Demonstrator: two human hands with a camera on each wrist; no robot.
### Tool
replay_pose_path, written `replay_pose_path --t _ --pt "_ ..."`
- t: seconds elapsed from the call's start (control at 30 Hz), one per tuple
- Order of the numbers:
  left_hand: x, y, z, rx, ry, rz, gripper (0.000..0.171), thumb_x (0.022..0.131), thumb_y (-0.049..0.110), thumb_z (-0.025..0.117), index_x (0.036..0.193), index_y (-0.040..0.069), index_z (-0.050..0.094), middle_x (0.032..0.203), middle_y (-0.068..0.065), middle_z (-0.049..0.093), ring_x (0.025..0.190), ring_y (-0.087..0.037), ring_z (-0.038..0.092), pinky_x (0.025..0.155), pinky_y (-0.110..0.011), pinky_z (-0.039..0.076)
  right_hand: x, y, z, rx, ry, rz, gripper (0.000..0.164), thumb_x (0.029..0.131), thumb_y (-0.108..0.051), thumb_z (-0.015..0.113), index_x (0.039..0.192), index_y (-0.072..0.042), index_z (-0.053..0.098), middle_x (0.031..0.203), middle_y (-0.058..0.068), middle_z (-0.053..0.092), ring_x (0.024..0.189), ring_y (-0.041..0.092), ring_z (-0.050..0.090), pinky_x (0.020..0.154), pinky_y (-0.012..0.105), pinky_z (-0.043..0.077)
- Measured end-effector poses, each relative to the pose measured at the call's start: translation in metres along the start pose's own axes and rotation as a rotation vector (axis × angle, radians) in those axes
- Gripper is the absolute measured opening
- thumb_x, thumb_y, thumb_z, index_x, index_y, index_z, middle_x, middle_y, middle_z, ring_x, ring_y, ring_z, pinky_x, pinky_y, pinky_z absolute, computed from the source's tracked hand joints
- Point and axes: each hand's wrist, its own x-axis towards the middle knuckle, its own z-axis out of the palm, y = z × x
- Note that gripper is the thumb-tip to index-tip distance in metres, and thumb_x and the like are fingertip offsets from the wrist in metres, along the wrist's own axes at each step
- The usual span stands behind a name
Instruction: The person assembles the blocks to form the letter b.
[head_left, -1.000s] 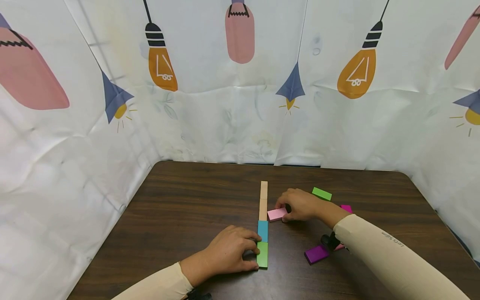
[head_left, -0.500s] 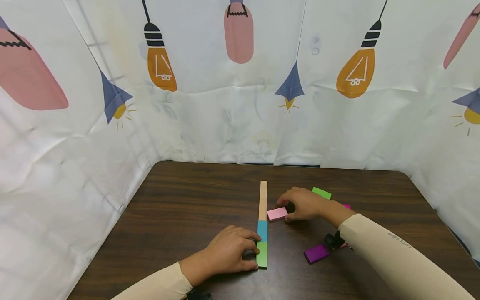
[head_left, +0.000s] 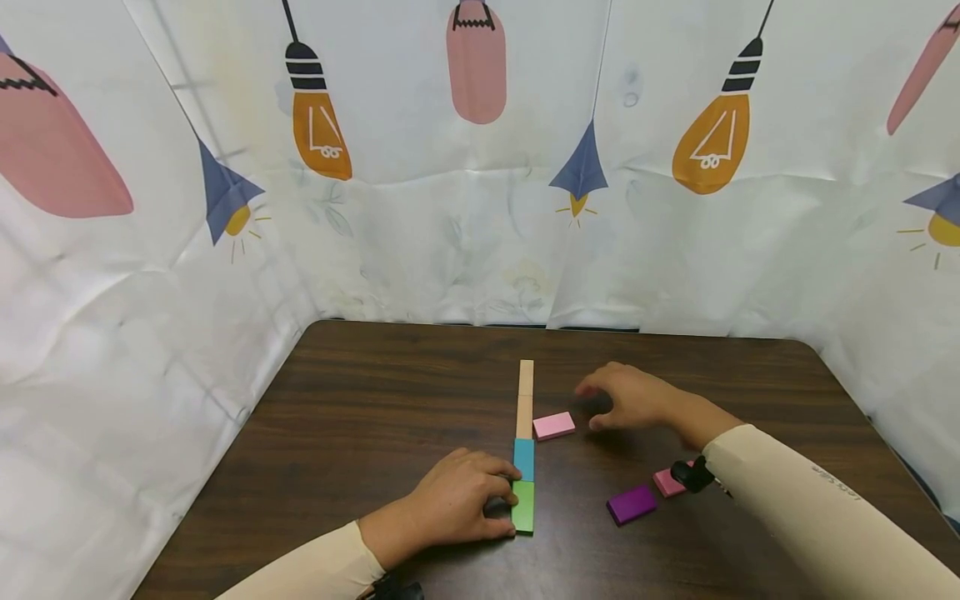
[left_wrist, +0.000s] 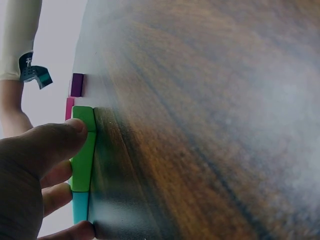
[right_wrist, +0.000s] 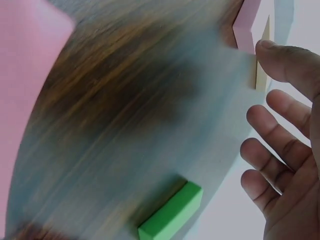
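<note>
A straight row of blocks runs away from the person in the head view: a green block [head_left: 523, 508] nearest, then a blue block [head_left: 524, 460] and two plain wooden blocks [head_left: 525, 417]. Along the row's left side rests my left hand [head_left: 457, 500], its thumb and fingertips touching the green and blue blocks. A light pink block [head_left: 553, 426] lies askew just right of the wooden part. To its right hovers my right hand [head_left: 637, 400], fingers loosely spread and holding nothing. In the right wrist view a gap separates the fingers from the pink block [right_wrist: 250, 25].
A purple block [head_left: 632, 505] and a rose-pink block [head_left: 670, 481] lie on the right of the dark wooden table [head_left: 375, 392]. Another green block [right_wrist: 170, 212] shows in the right wrist view, hidden in the head view. A white printed cloth [head_left: 420, 242] hangs behind.
My right hand has let go of the light pink block and moved right, off it. Its arm now covers the far green and magenta blocks. The left hand has stayed still.
</note>
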Motion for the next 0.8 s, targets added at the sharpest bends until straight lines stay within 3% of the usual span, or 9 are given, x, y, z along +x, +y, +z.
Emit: replay_pose_path --t 0.5,0.8 --pt "-0.001 0.000 0.000 -0.006 0.004 0.002 0.025 0.085 0.049 0.080 0.101 0.030 0.081 0.124 0.011 0.067 0.113 -0.011 0.063 0.089 -0.033 0.050 -0.027 0.024 -0.012 0.037 0.083 0.064 0.053 0.089 -0.033 0.081 0.134 -0.011 0.065 0.123 0.002 0.066 0.123 0.031 0.053 0.100 0.055 0.045" --pt "-0.001 0.000 0.001 -0.005 0.010 0.005 0.024 0.084 0.049 0.080 0.100 0.031 0.081 0.123 0.011 0.068 0.112 -0.011 0.064 0.088 -0.033 0.050 -0.040 0.039 -0.015 0.066 0.118 0.149 0.053 0.089 -0.033 0.081 0.134 -0.009 0.066 0.124 0.007 0.065 0.125 0.036 0.051 0.099 0.058 0.045"
